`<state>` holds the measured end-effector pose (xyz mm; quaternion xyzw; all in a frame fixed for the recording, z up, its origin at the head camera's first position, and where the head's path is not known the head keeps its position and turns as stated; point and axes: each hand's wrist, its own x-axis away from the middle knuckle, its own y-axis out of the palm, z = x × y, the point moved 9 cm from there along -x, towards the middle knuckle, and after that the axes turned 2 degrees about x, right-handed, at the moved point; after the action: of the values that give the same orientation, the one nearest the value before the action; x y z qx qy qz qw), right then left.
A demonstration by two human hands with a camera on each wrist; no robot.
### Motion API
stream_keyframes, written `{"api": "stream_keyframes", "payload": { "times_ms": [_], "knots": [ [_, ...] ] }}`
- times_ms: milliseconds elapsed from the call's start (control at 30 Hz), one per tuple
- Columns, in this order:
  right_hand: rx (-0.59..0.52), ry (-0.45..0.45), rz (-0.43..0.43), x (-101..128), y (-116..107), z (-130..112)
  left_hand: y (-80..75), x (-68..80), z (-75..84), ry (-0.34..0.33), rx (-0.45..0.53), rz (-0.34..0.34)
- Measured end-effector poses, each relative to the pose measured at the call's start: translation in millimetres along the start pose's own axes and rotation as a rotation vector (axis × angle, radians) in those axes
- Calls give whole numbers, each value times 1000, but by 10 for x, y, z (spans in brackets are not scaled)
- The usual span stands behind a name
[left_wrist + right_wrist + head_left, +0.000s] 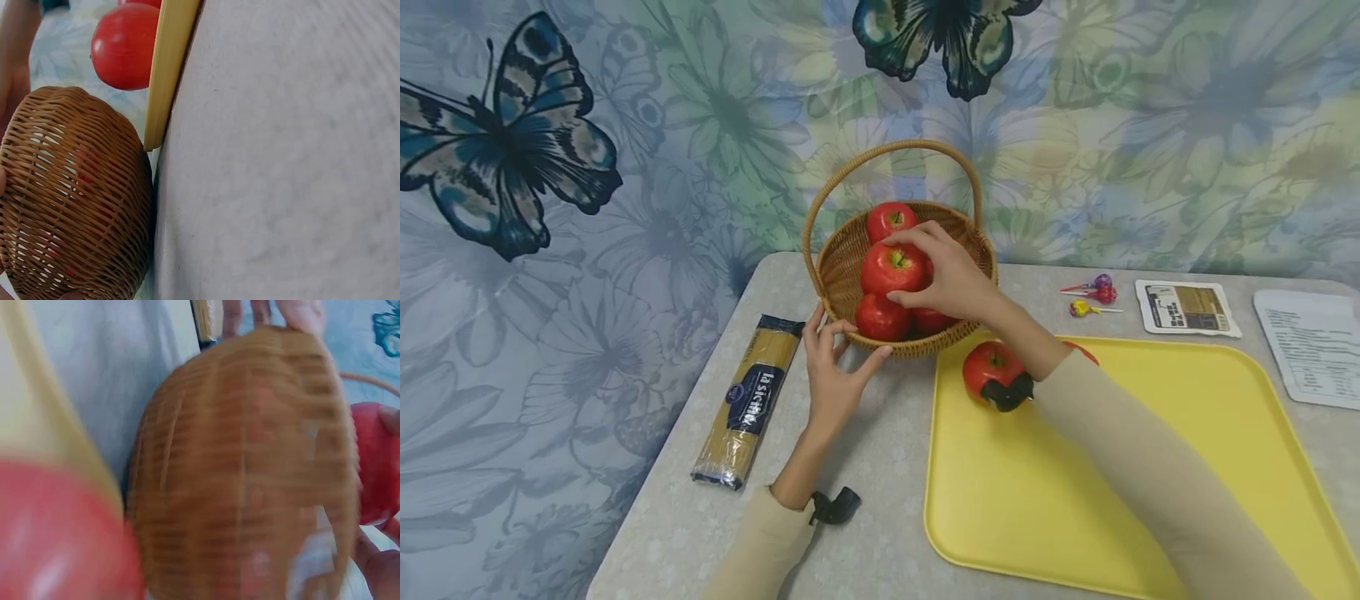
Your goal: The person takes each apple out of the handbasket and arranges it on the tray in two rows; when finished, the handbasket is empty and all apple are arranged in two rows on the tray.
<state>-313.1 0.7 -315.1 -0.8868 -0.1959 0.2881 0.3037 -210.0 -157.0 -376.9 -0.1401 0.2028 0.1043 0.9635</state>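
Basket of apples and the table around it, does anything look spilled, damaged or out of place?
Nothing stands out. The wicker basket stands upright, steadied by the left hand, its apples piled inside. The right hand grips the top apple; another apple sits on the yellow tray.

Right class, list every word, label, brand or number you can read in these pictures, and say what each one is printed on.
"la sicilia", as far as it can be read: on the dark label of the spaghetti packet, left of the basket.
Sachet beside the lollipops: print too small to read.
Printed sheet at the table's right edge: lines of text, too small to read.
Wrist views: no text.
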Motion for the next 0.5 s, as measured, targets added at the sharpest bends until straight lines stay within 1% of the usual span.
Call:
{"api": "stream_keyframes", "payload": {
  "times_ms": [100,200,267,400,500],
  "knots": [
    [-4,9,70,294,-296,83,37,31,-22,-15,7,-7],
    [-10,59,114,600,-588,205,66,51,-42,-28,5,-18],
    [2,101,127,797,-764,293,77,45,-54,-30,5,-21],
    [81,162,142,1174,-1048,512,68,7,-66,-21,6,-13],
    [144,213,141,1471,-1197,692,39,-17,-55,-8,12,4]
  ]
}}
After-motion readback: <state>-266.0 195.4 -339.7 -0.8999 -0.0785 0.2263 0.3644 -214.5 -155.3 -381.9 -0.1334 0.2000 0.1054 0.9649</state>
